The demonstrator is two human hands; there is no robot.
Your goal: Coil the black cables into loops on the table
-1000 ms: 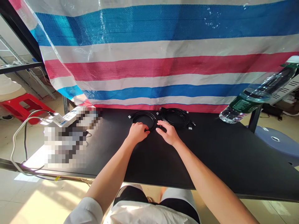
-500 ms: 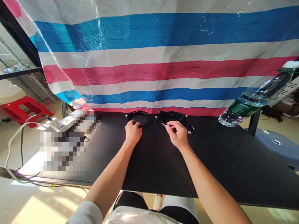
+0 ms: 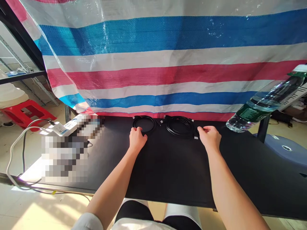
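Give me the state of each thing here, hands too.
Left cable coil: looped, lying flat
Right cable coil: looped, connectors sticking out
Bottle: capped, labelled
Power strip: plugs inserted
Striped sheet: hanging
Left hand: curled at left cable coil
Right hand: curled beside right cable coil, grip unclear

The big hanging sheet (image 3: pixel 153 75) over there looks like woven plastic, creased and shiny where light catches it. The tabletop (image 3: pixel 168 179) is smooth and mostly matt; the coiled cables (image 3: pixel 168 126) have a glossy, rubbery skin. Clear, shiny plastic bottle (image 3: pixel 268 97); smooth plastic stool (image 3: pixel 44 111); matt cloth sleeve (image 3: pixel 88 222).
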